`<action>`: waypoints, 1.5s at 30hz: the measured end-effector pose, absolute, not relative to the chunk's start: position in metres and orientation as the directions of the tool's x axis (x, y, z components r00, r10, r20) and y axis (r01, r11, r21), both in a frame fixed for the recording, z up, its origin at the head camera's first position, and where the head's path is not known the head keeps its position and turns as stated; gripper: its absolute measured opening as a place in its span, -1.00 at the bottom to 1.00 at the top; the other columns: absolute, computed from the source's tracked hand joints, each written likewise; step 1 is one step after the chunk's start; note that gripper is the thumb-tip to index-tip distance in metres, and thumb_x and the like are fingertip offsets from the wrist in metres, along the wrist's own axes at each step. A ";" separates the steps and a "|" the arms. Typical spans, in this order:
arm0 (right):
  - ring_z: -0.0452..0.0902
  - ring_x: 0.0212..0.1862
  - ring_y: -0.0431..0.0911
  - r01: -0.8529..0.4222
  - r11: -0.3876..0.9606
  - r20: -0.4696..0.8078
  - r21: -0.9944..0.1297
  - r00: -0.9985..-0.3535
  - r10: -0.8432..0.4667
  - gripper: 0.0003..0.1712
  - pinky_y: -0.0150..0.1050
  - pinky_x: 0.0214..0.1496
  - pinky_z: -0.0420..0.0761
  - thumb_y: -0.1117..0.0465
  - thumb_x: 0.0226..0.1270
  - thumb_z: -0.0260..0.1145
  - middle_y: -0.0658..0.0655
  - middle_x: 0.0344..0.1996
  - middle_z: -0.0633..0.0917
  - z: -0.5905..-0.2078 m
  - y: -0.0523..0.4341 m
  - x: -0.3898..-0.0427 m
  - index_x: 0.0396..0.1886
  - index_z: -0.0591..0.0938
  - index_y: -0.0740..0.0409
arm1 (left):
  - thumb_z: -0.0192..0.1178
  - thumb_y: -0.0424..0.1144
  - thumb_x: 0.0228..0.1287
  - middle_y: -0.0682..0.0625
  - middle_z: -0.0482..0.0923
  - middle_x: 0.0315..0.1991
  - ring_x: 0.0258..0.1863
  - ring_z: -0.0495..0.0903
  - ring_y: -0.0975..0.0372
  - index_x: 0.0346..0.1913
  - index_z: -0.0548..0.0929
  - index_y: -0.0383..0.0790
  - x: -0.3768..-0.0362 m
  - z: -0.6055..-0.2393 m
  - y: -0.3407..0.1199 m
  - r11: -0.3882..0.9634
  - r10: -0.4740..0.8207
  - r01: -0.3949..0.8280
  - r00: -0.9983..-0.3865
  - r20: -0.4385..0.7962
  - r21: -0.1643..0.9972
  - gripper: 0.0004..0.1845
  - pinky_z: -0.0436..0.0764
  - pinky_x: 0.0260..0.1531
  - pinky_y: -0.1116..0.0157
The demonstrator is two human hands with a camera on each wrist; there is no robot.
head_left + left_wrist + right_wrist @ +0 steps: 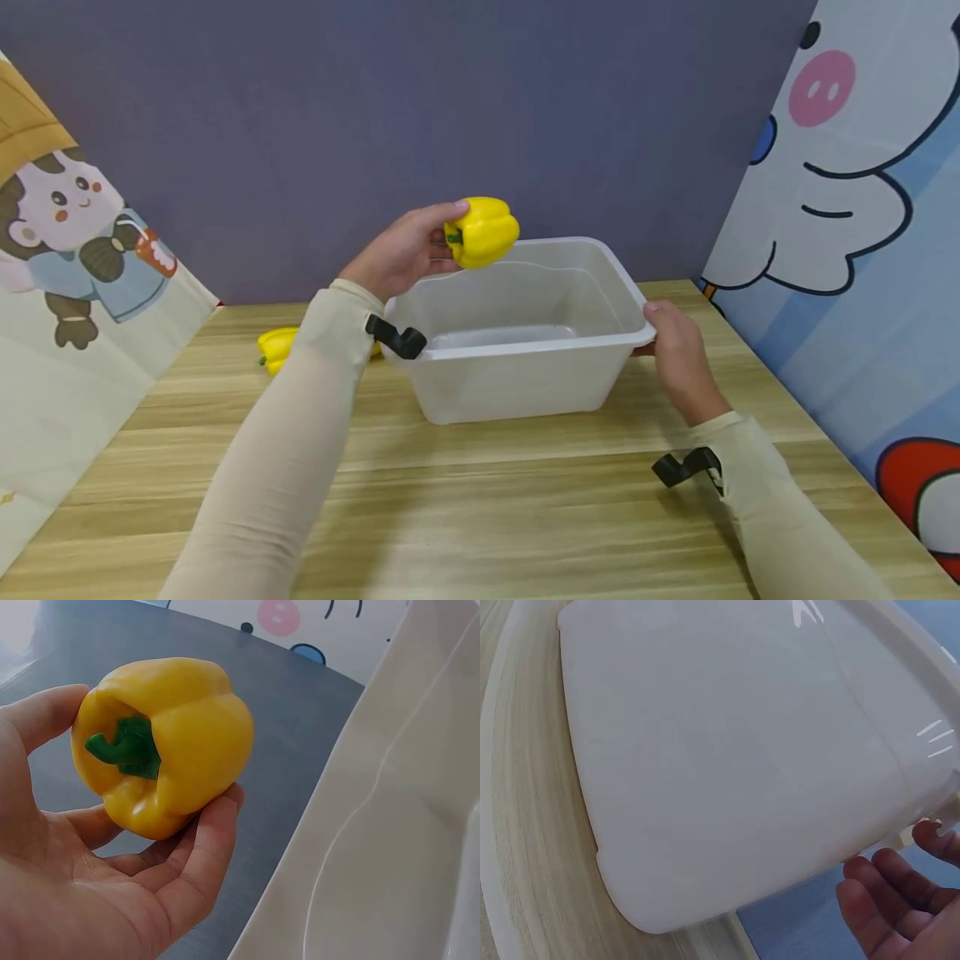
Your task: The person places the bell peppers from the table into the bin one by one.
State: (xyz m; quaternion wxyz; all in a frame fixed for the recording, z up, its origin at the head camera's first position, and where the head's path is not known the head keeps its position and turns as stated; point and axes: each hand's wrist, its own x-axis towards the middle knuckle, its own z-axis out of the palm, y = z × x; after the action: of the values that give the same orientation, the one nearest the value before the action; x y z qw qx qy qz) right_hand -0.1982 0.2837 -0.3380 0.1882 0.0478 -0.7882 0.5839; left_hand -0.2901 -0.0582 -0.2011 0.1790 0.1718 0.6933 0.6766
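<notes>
**Above the bin's left rim: one yellow pepper being held, a second one lying on the worktop**

Item 1. A yellow bell pepper is being held by the left hand, fingers and thumb curled round it, green stem turned toward the palm. It is being carried in the air above the rear left corner of the bin, not yet inside it. In the left wrist view the same pepper is being cradled on the fingertips, with the thumb pressed against its side.

Item 2. A clear plastic bin is being steadied at its right rim by the right hand, thumb laid over the lip and fingers tucked under the edge. The grip is judged light; the right wrist view is showing only loosely bent fingers beside the bin wall. Nothing is being seen inside the bin.

Item 3. A second yellow pepper is lying on the worktop, just left of the bin and partly hidden behind the left sleeve.

Progress, as judged: the loading of the bin is being rated as barely begun. One pepper is being brought over the opening, none is being counted inside, and one is left waiting on the worktop.
</notes>
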 end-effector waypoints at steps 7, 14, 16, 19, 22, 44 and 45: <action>0.60 -0.32 -0.21 -0.311 0.351 0.390 -0.883 -0.902 0.184 -0.49 -0.35 -0.30 0.67 0.03 0.64 -0.15 0.13 -0.23 0.59 -0.342 0.284 -0.198 -0.09 0.49 0.44 | 0.16 0.13 0.44 -0.16 0.54 0.15 0.03 0.60 0.01 0.28 0.49 -0.16 -0.295 -0.204 -0.050 0.067 0.470 -0.032 -0.881 -0.060 0.997 -0.45 0.56 0.15 0.12; 0.56 -0.36 -0.21 -0.339 0.295 0.414 -0.893 -0.876 0.248 -0.57 -0.31 -0.31 0.65 0.14 0.61 -0.17 0.00 -0.34 0.57 -0.343 0.277 -0.201 -0.16 0.47 0.43 | 0.16 0.13 0.45 -0.16 0.54 0.14 0.02 0.61 0.01 0.29 0.48 -0.16 -0.302 -0.205 -0.046 0.099 0.457 -0.022 -0.887 -0.065 0.995 -0.45 0.57 0.15 0.12; 0.55 -0.38 -0.21 -0.344 0.287 0.418 -0.894 -0.871 0.257 -0.60 -0.30 -0.32 0.65 0.16 0.60 -0.16 0.00 -0.36 0.56 -0.342 0.275 -0.202 -0.18 0.47 0.42 | 0.17 0.12 0.44 -0.16 0.54 0.14 0.01 0.61 0.02 0.29 0.48 -0.16 -0.304 -0.206 -0.045 0.102 0.455 -0.022 -0.888 -0.067 0.994 -0.45 0.57 0.15 0.12; 0.54 -0.41 -0.21 -0.354 0.295 0.431 -0.887 -0.864 0.261 -0.61 -0.30 -0.34 0.65 0.18 0.59 -0.15 0.01 -0.39 0.55 -0.342 0.274 -0.202 -0.21 0.46 0.44 | 0.18 0.11 0.44 -0.16 0.53 0.13 0.00 0.60 0.02 0.29 0.48 -0.16 -0.306 -0.206 -0.043 0.101 0.457 -0.024 -0.887 -0.068 0.995 -0.45 0.56 0.16 0.10; 0.53 -0.42 -0.21 -0.369 0.298 0.447 -0.880 -0.856 0.260 -0.61 -0.34 -0.36 0.62 0.19 0.57 -0.14 0.01 -0.42 0.55 -0.341 0.274 -0.203 -0.23 0.46 0.45 | 0.18 0.11 0.44 -0.16 0.53 0.12 -0.03 0.60 0.02 0.28 0.48 -0.17 -0.308 -0.208 -0.041 0.107 0.462 -0.027 -0.884 -0.073 0.994 -0.46 0.54 0.17 0.08; 0.54 -0.40 -0.18 -0.376 0.315 0.457 -0.872 -0.856 0.243 -0.59 -0.37 -0.35 0.60 0.17 0.60 -0.18 0.12 -0.38 0.55 -0.344 0.277 -0.203 -0.26 0.44 0.43 | 0.19 0.11 0.42 -0.13 0.51 0.11 -0.02 0.59 0.02 0.26 0.46 -0.17 -0.314 -0.208 -0.028 0.193 0.464 -0.021 -0.879 -0.110 0.981 -0.46 0.55 0.17 0.11; 0.54 -0.40 -0.18 -0.377 0.308 0.456 -0.873 -0.856 0.243 -0.59 -0.37 -0.35 0.61 0.17 0.60 -0.18 0.11 -0.38 0.55 -0.344 0.277 -0.203 -0.26 0.44 0.43 | 0.19 0.11 0.43 -0.14 0.51 0.11 -0.02 0.59 0.02 0.26 0.45 -0.17 -0.314 -0.208 -0.027 0.193 0.464 -0.018 -0.879 -0.107 0.981 -0.46 0.54 0.18 0.09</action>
State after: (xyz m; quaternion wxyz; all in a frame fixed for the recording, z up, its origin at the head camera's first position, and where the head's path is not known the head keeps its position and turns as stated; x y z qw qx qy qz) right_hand -0.2032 0.2773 -0.3441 0.2643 0.0439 -0.7644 0.5865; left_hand -0.3142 -0.0273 -0.2082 0.1951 0.1491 0.7472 0.6176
